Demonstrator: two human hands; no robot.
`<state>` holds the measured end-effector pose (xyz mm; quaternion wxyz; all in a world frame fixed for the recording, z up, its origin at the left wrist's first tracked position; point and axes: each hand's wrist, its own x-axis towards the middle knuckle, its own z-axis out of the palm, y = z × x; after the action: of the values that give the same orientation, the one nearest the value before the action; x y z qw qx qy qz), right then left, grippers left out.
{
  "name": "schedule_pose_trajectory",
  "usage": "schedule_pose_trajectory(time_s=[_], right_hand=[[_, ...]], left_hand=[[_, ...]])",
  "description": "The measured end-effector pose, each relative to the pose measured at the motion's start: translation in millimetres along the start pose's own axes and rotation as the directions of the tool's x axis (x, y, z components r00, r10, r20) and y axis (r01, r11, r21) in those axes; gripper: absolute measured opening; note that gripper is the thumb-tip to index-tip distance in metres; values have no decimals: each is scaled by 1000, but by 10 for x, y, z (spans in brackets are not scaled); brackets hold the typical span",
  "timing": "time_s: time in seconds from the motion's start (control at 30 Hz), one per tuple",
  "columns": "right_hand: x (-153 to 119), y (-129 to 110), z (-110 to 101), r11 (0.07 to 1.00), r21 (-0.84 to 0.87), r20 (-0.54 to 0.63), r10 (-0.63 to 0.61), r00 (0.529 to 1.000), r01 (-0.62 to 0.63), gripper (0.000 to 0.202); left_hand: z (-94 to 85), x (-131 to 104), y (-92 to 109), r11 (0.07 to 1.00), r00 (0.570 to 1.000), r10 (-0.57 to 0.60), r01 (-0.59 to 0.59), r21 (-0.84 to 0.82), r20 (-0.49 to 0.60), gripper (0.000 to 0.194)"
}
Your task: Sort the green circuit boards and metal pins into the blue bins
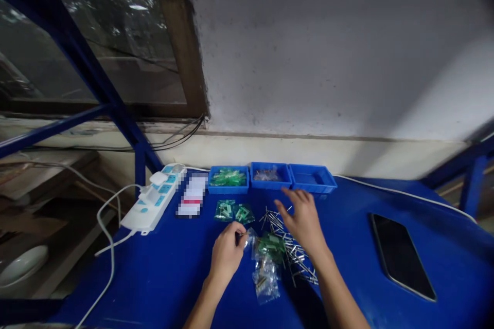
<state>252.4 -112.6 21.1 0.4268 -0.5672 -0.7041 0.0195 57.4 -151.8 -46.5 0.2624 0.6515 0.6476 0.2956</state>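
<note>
My left hand (pixel 228 248) pinches the edge of a small clear plastic bag (pixel 250 238) near the middle of the blue table. My right hand (pixel 303 216) is over the upper part of a pile of thin metal rods (pixel 297 254), its fingers apart and nothing visible between them. Between the hands lie a green packet (pixel 271 247) and clear bags with small parts (pixel 266 280). Two more green packets, one on the left (pixel 224 210) and one on the right (pixel 244 213), lie beyond my left hand.
Three blue bins stand along the wall: one with green packets (pixel 228 191), one with clear bags (pixel 270 184), one at the right (pixel 314 179). A white power strip (pixel 154 200) and a pixelated item (pixel 194 193) are at left, a black phone (pixel 402 256) at right.
</note>
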Motion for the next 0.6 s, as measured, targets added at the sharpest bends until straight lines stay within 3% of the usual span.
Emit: schedule_pose_trajectory(time_s=[0.07, 0.13, 0.27, 0.3, 0.37, 0.4, 0.47, 0.53, 0.6], right_hand=[[-256, -83, 126, 974, 141, 174, 150, 973, -175, 28], [-502, -246, 178, 867, 305, 286, 311, 906, -394, 35], [-792, -596, 134, 439, 541, 551, 459, 697, -717, 46], [-816, -650, 114, 336, 579, 587, 459, 666, -742, 45], [-824, -700, 83, 219, 633, 616, 438, 655, -742, 40], [-816, -700, 73, 211, 653, 607, 427, 670, -727, 37], [-801, -667, 59, 282, 678, 540, 436, 720, -679, 30], [-806, -618, 47, 449, 659, 427, 438, 791, -604, 24], [-844, -578, 36, 665, 594, 297, 341, 892, -452, 17]], left_hand=[[-43, -39, -53, 983, 997, 14, -27, -183, -73, 13], [-118, -102, -46, 958, 986, 34, -80, -277, -164, 20], [-285, -280, 132, 942, 943, 216, -269, -201, -254, 14], [-307, -325, 182, 933, 930, 267, -315, -173, -252, 16], [-311, -404, 255, 919, 913, 325, -366, -144, -246, 20], [-296, -437, 275, 920, 913, 324, -366, -143, -249, 21], [-253, -490, 282, 933, 935, 269, -312, -177, -233, 20], [-211, -529, 261, 937, 975, 169, -203, -284, -142, 15], [-185, -558, 233, 881, 998, 55, -41, -471, 15, 22]])
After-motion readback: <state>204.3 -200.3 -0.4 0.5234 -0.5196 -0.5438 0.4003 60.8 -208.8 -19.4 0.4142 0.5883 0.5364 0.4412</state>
